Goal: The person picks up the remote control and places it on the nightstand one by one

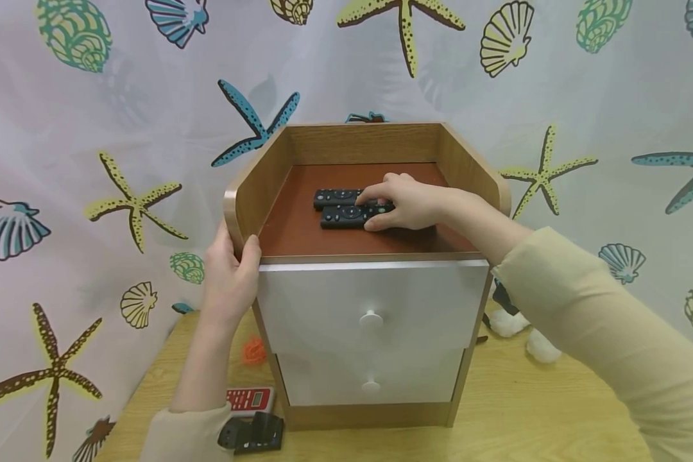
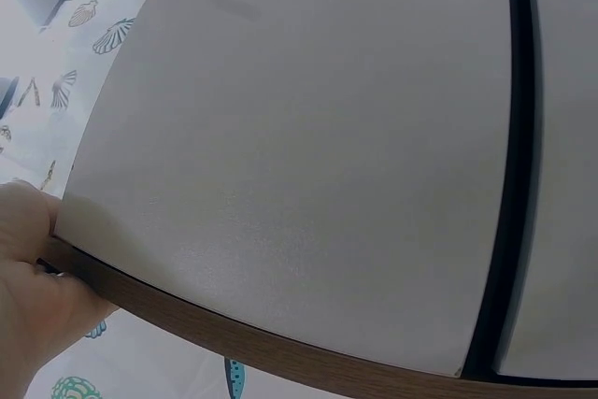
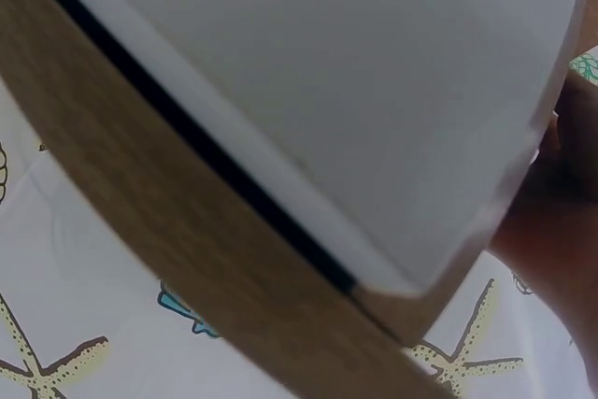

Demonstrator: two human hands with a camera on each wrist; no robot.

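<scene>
Shell-and-starfish curtain (image 1: 346, 96) behind, pale wood tabletop (image 1: 566, 410) below. White-fronted two-drawer cabinet (image 1: 371, 289) stands on it, wood sides, reddish-brown top panel (image 1: 335, 244) with raised wood walls at back and sides.

Two remotes on that panel, roughly parallel: rear remote (image 1: 333, 198), front remote (image 1: 342, 217) just ahead of it. Right hand (image 1: 410, 202) reaches over from the right, thumb at the near edge of the front remote, fingers bent over it: gripping it at the right end, which the hand covers.

Left hand (image 1: 231, 273) grips the cabinet's left wall at the front corner, thumb on the front side. Left wrist view confirms: hand wrapped round the wood edge beside a drawer front.

On the tabletop, left of cabinet: crumpled orange item (image 1: 254, 351), red calculator (image 1: 251, 399), black object (image 1: 261, 433), type unclear. Right: two white fluffy balls (image 1: 543, 346), near each other.
</scene>
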